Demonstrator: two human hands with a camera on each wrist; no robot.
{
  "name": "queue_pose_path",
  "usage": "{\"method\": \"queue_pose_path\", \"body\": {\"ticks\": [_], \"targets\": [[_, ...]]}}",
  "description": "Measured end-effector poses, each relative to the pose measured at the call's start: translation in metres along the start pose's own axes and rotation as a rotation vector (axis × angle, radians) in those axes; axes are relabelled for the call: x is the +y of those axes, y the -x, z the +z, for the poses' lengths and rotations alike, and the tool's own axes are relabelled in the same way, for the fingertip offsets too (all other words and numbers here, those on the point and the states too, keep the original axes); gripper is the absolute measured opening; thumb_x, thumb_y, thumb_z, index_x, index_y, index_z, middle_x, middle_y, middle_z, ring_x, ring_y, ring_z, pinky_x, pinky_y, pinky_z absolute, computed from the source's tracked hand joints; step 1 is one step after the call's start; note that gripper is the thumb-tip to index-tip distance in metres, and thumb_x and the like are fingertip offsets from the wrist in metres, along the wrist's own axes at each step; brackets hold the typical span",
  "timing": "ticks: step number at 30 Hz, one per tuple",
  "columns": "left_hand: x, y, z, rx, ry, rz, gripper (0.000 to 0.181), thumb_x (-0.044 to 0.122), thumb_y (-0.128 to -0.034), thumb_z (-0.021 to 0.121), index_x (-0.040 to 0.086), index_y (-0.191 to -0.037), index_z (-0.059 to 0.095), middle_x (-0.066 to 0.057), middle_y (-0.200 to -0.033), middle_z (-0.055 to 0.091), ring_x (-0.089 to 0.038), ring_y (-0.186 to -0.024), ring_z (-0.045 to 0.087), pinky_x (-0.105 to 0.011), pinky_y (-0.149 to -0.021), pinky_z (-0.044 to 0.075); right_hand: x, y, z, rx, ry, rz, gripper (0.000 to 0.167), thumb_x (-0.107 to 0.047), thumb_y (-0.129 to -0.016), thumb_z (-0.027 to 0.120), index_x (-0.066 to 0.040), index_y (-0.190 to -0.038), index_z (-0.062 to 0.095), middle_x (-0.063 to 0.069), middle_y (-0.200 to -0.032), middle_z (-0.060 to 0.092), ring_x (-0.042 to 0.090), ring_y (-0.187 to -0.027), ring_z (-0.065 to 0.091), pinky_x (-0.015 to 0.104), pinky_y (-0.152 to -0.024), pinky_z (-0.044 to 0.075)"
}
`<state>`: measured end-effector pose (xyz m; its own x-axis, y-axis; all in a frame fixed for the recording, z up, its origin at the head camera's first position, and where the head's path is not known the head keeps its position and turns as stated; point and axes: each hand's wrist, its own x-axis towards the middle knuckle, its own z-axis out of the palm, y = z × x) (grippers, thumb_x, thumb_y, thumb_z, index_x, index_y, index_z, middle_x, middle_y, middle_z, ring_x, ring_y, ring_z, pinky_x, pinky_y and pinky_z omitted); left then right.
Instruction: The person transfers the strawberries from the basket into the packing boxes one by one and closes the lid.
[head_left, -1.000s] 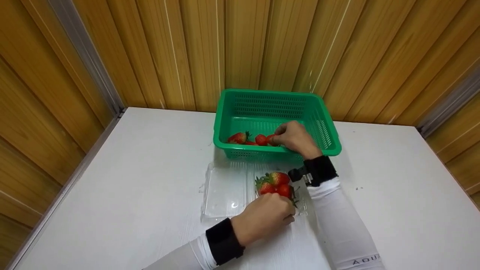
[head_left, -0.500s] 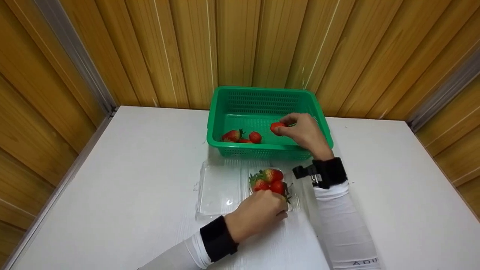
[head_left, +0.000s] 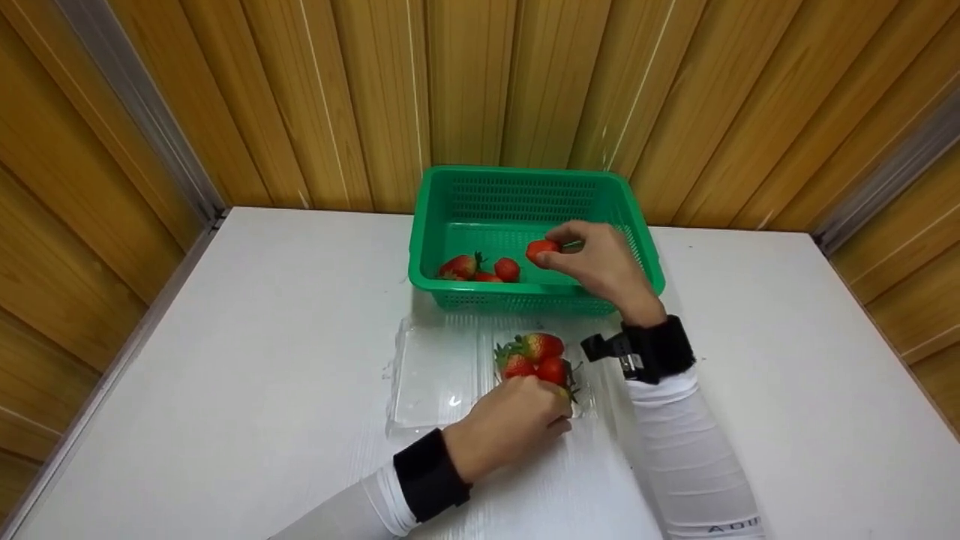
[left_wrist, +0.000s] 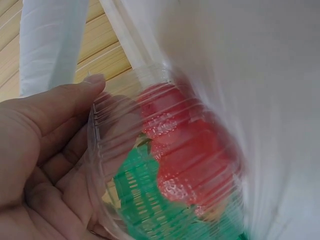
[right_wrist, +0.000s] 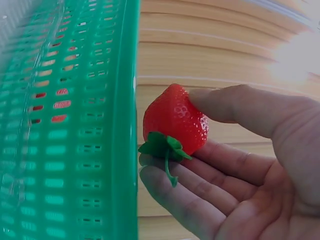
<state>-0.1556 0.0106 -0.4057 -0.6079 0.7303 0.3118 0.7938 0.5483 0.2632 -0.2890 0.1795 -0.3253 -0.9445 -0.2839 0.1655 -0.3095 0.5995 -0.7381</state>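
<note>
My right hand [head_left: 607,262] pinches a red strawberry [right_wrist: 175,120] between thumb and fingers, above the green basket [head_left: 536,290]. In the right wrist view its green leaves and stem hang downward, beside the basket's wall. On the table in front of the basket lies an opened clear plastic clamshell box [head_left: 435,375]. Several strawberries [head_left: 541,347] sit in its right half, some partly hidden by my left hand [head_left: 514,420]. That hand grips the near edge of this half; in the left wrist view the thumb [left_wrist: 75,97] lies at the clear wall.
Several more strawberries [head_left: 459,267] lie at the front left of the basket's floor. The basket stands at the back of the white table [head_left: 262,337], close to the wood-patterned wall [head_left: 465,90]. Similar panels rise along both sides.
My right hand has lifted the strawberry from the others in the basket, then shifted slightly left with it. The left hand keeps its hold on the box. The head view has shifted slightly.
</note>
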Motion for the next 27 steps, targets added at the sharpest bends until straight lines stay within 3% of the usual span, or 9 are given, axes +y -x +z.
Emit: {"method": "queue_pose_path", "body": {"ticks": [7,19,27], "targets": [[0.003,0.001,-0.002,-0.007,-0.043,-0.004,0.01,0.013,-0.0937,0.083,0.015,-0.085,0.079,0.008,-0.077,0.07,-0.007,-0.076,0.071,-0.017,-0.069,0.053,-0.005,0.007,0.005,-0.017,-0.033,-0.028,0.038,-0.02,-0.097,0.08,0.002,-0.127,0.072,0.018,-0.123,0.072,0.033,-0.111,0.072,0.047,-0.095,0.057],[0.005,-0.001,-0.002,-0.023,-0.018,-0.026,0.007,0.013,-0.0946,0.082,0.015,-0.089,0.08,0.008,-0.079,0.071,-0.005,-0.076,0.069,-0.016,-0.07,0.053,-0.003,0.024,-0.003,-0.027,-0.048,-0.081,0.037,-0.019,-0.096,0.081,0.002,-0.126,0.073,0.016,-0.119,0.075,0.03,-0.108,0.074,0.042,-0.093,0.057],[0.004,0.0,0.0,-0.01,-0.021,-0.01,0.007,0.013,-0.0939,0.082,0.015,-0.087,0.08,0.008,-0.079,0.071,-0.005,-0.075,0.07,-0.016,-0.068,0.052,-0.011,0.029,-0.003,-0.052,-0.057,-0.096,0.039,-0.017,-0.095,0.083,0.002,-0.127,0.072,0.013,-0.117,0.076,0.026,-0.107,0.075,0.041,-0.092,0.058]]}}
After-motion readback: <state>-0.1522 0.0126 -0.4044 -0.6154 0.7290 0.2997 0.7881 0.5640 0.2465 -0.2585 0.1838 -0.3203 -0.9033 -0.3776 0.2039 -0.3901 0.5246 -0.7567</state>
